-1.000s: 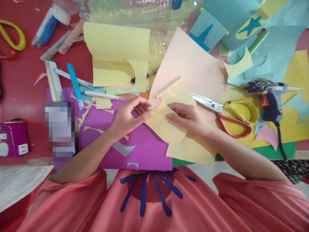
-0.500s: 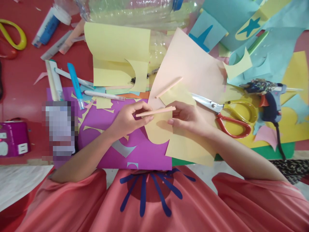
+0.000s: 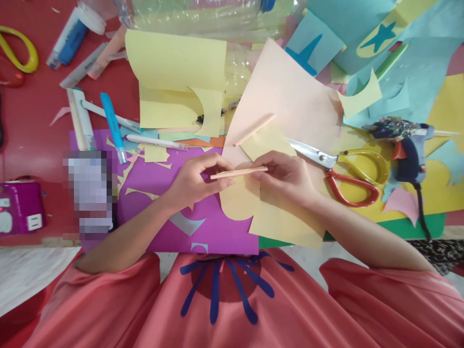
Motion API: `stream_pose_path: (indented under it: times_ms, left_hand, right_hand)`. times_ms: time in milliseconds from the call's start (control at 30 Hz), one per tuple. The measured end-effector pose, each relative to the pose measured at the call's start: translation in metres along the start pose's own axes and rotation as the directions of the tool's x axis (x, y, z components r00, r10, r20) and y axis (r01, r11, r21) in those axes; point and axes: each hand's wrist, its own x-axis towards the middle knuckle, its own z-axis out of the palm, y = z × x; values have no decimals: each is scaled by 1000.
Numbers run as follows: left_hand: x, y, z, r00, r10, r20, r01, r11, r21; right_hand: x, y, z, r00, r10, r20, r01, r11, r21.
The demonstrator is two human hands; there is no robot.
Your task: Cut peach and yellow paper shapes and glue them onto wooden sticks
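Stick (image 3: 239, 172) nudged right btwn L hand (image 3: 194, 182), R hand (image 3: 286, 177).

Scissors (image 3: 340, 169) lie at right, a blue glue gun (image 3: 408, 150) farther right; clear plastic bottle (image 3: 195, 17) far, blue marker (image 3: 112, 125) left.

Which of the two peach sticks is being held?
The lower stick, pinched between left hand and right hand; the upper stick lies untouched on the peach sheet.

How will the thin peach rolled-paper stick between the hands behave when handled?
Probably very light: fingertips of the left hand and right hand alone carry the thin peach rolled-paper stick. It stays straight, so fairly stiff, yet likely crushable. If round, it may roll.
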Motion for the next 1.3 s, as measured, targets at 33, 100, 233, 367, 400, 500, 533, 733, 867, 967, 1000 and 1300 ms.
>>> stream_pose_path:
  times_ms: [33, 100, 233, 367, 400, 500, 533, 733, 867, 967, 1000, 1300]
  left_hand:
    - [0, 0, 0, 1000, 6, -9, -6, 1000, -8]
    - [0, -1, 0, 999, 24, -27, -24, 1000, -5]
    - [-1, -4, 0, 995, 82, -62, -81, 996, 26]
    - [-2, -7, 1, 991, 111, -75, -109, 993, 35]
    - [-2, -8, 1, 991, 109, -76, -107, 994, 34]
    - [-2, -8, 1, 992, 101, -80, -100, 995, 22]
    - [-2, -9, 2, 992, 98, -82, -97, 995, 17]
    - [-3, -9, 3, 991, 93, -94, -95, 995, -13]
    - [-3, -10, 3, 989, 89, -116, -94, 995, -35]
    - [-3, -10, 4, 989, 59, -135, -63, 998, -26]
    - [-2, -10, 4, 989, 55, -140, -60, 998, -29]
    - [-3, -7, 4, 989, -9, -149, -3, 997, -83]
  right_hand:
    - [0, 0, 0, 1000, -13, -10, 13, 1000, -18]
    - [-1, 1, 0, 999, -35, -27, 34, 999, -41]
    - [-2, 1, 0, 998, -45, -39, 42, 996, -78]
    - [-2, -3, 0, 1000, -27, -8, 26, 986, -163]
    - [-2, -4, 0, 1000, -26, 0, 25, 982, -186]
    - [-2, -6, 0, 999, -39, 8, 40, 974, -224]
    - [-2, -6, 0, 999, -43, 6, 43, 972, -231]
    - [-2, -4, 1, 999, -42, -16, 38, 980, -195]
    - [-2, -3, 2, 999, 10, -36, -15, 988, -155]
    - [-1, -4, 2, 1000, 29, -10, -30, 992, -121]
    - [-1, -4, 1, 999, 35, -4, -35, 993, -111]
    - [-1, -6, 1, 996, 92, 8, -91, 993, -74]
